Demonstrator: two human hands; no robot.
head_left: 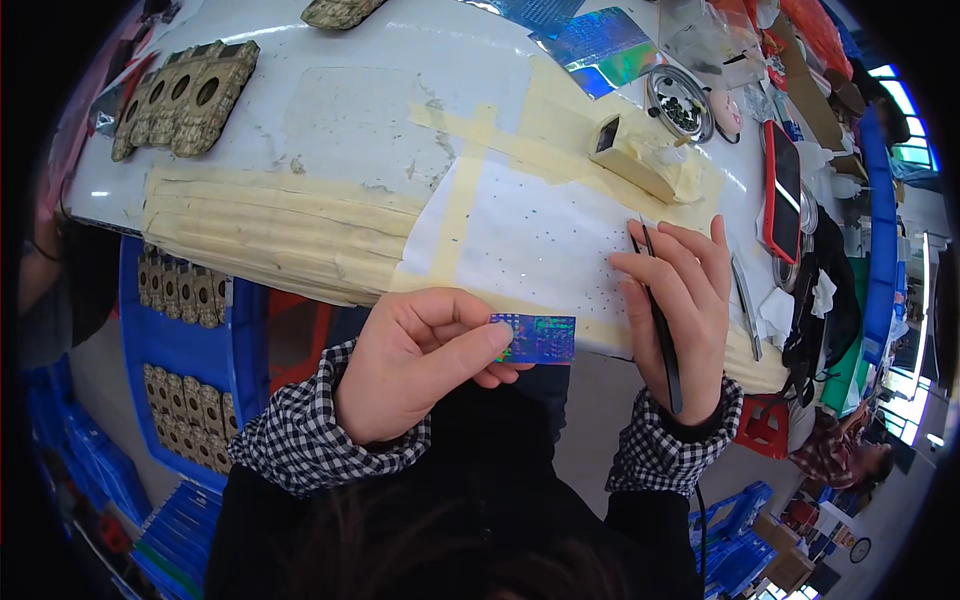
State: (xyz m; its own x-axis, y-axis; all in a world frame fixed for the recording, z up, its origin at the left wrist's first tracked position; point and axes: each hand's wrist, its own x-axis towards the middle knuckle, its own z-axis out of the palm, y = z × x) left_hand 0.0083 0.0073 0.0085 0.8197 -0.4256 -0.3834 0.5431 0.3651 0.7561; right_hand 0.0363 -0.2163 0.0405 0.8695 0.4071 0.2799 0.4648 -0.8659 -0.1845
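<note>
My left hand (415, 360) pinches a small blue holographic sticker strip (537, 339) between thumb and fingers, just off the table's near edge. My right hand (680, 300) holds black tweezers (660, 320) that run along the palm, their tips pointing up over a white sheet (530, 235) dotted with tiny specks. Both sleeves are black-and-white checked. The white sheet lies on a white table (350, 120), taped down with beige masking tape (280, 225).
Larger holographic sheets (600, 50) lie at the far edge. A round metal dish (678, 102), a small beige block (630, 155) and a red phone (782, 190) sit to the right. Camouflage pieces (185, 95) rest at the left. Blue crates (190, 350) stand below.
</note>
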